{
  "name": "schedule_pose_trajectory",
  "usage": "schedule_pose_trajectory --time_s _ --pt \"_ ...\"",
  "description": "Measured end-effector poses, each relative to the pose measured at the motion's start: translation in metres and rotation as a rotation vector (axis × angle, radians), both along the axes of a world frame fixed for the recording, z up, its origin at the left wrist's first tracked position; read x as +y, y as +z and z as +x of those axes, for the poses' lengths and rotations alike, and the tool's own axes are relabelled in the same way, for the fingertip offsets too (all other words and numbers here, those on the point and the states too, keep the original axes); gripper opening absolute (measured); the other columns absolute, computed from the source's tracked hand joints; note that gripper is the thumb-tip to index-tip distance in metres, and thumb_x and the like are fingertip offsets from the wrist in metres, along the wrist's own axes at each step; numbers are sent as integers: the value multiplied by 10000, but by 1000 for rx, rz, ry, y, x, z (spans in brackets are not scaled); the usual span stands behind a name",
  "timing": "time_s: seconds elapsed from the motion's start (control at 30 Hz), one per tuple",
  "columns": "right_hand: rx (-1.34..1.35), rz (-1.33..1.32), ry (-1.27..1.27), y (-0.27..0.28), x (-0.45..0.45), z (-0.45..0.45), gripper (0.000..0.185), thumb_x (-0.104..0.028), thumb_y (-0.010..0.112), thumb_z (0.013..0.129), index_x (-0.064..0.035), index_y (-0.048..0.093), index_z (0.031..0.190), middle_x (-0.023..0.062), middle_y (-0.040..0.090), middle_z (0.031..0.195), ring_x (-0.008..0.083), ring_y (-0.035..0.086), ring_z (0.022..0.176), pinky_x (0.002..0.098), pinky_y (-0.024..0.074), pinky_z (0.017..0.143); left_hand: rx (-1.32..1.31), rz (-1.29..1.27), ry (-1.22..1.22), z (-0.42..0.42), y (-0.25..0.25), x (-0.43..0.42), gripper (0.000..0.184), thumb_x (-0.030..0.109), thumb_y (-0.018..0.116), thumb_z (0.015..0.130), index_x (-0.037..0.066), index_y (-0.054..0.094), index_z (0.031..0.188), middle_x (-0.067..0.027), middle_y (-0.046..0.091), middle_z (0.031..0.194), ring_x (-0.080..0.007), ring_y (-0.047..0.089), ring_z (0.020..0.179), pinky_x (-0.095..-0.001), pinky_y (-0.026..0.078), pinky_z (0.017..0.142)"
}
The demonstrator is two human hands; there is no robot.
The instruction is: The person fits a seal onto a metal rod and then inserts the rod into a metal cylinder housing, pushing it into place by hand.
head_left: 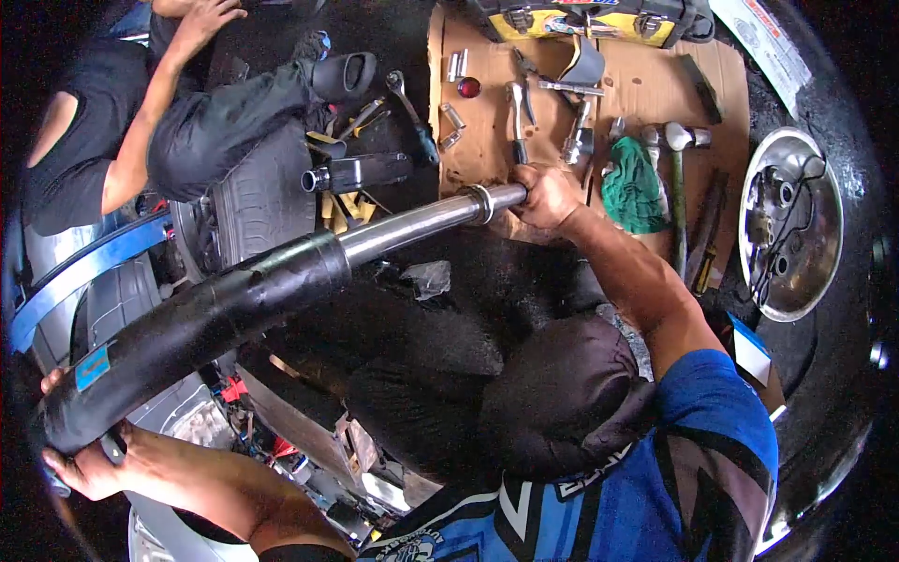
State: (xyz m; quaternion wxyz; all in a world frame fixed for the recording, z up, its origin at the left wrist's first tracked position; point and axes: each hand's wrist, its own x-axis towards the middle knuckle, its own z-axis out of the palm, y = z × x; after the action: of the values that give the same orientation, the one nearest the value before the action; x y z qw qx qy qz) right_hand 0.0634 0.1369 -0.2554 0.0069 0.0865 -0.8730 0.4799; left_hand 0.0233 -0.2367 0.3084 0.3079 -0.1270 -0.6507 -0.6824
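A long shock absorber (215, 304) lies slantwise across the head view, its thick black body at lower left. A bright metal tube (412, 228) with a collar comes out of the body, and a thinner rod leads to the upper right. My right hand (545, 197) is closed round the end of this rod, above the cardboard's near edge. At the far lower left, my left hand (98, 465) grips the black body near its other end, beside a blue label (93, 368). Part of that hand is hidden behind the body.
Cardboard (646, 89) bears a ratchet (518, 117), sockets, a green rag (634, 187) and a hammer (682, 140). A metal bowl (757, 187) of parts stands right, a toolbox (599, 23) at the back. Another person (89, 150) sits left by a tyre (267, 201).
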Motion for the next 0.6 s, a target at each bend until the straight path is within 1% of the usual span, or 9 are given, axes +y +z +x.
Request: schedule_pose_trajectory --time_s 0.07,0.13,0.17,0.27,0.33,0.47,0.53,0.57,0.6 --pt "28 7 12 3 3 1 304 -223 748 581 -83 563 776 165 593 720 404 600 718 499 473 635 -23 31 -1 3 -1 8 693 232 610 614 -233 421 1092 -391 453 1134 -501 442 1112 -624 301 1006" --pt "32 -34 4 5 3 2 300 -216 745 576 -85 567 779 165 593 722 404 600 717 499 474 632 -7 -75 108 3 -5 22 690 232 617 605 -231 426 1078 -390 456 1107 -502 445 1099 -626 301 1001" --pt "36 -33 10 5 4 1 287 -192 730 569 -83 566 779 167 589 712 406 599 713 500 473 631 -6 -77 107 2 -4 21 690 232 617 605 -231 426 1078 -390 456 1107 -502 445 1099 -626 301 1001" --pt "29 13 -24 4 1 1 287 -185 730 564 -80 559 768 170 584 700 411 596 706 500 471 630 55 -71 60 -2 -4 26 691 239 624 603 -234 431 1068 -402 449 1108 -507 456 1072 -621 310 990" --pt "18 29 -18 4 2 1 282 -180 730 566 -78 554 762 173 582 697 411 597 706 499 471 629 129 -76 187 -3 -9 38 686 234 626 600 -233 436 1064 -410 442 1118 -510 461 1051 -625 328 966" --pt "7 7 16 20 7 4 274 -177 730 577 -74 543 748 170 589 707 405 601 711 498 470 629 54 -94 157 2 10 20 670 217 630 589 -219 452 1066 -407 453 1108 -511 464 1037 -643 338 938" --pt "-2 -39 37 10 2 6 278 -184 734 581 -74 541 747 162 592 709 400 603 713 495 474 634 154 -6 -43 -1 23 8 666 209 628 590 -211 455 1077 -392 487 1059 -510 483 1007 -666 346 903" --pt "-9 -83 58 15 -1 4 282 -191 739 585 -75 540 747 154 594 712 395 605 715 491 477 640 125 -6 35 3 23 22 589 203 622 592 -177 511 1029 -372 520 998 -505 501 970 -665 359 876" --pt "-7 -86 60 20 0 5 282 -191 739 585 -75 540 747 154 594 712 395 605 715 491 477 640 128 -8 37 -2 31 21 589 203 622 592 -177 511 1029 -372 520 998 -505 501 970 -665 359 876"
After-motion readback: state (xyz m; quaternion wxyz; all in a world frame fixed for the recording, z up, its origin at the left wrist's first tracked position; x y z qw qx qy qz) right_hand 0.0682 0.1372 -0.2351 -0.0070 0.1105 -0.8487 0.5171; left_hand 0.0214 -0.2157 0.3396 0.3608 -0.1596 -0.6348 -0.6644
